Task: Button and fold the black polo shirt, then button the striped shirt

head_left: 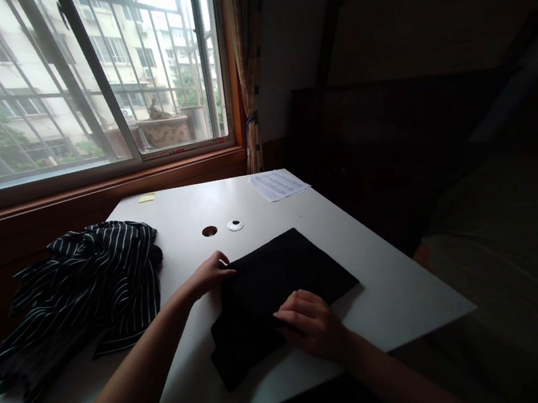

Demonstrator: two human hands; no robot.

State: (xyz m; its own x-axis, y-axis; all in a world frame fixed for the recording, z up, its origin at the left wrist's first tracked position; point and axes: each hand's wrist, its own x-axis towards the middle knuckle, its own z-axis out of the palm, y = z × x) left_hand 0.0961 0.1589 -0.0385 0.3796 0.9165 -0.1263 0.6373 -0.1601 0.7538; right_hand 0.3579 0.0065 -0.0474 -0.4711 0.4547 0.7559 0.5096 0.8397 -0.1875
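A folded black cloth (281,280) lies on the white table (393,290) in front of me. My left hand (209,274) pinches the cloth's left edge with closed fingers. My right hand (312,323) rests on the near part of the cloth, fingers curled and pressing down on the fabric.
A crumpled black garment with white stripes (85,289) lies on the table's left side. A cable hole (209,231) and its round cap (235,225) sit behind the cloth. A printed sheet (279,184) and a yellow note (146,197) lie near the window. A dark bed is at the right.
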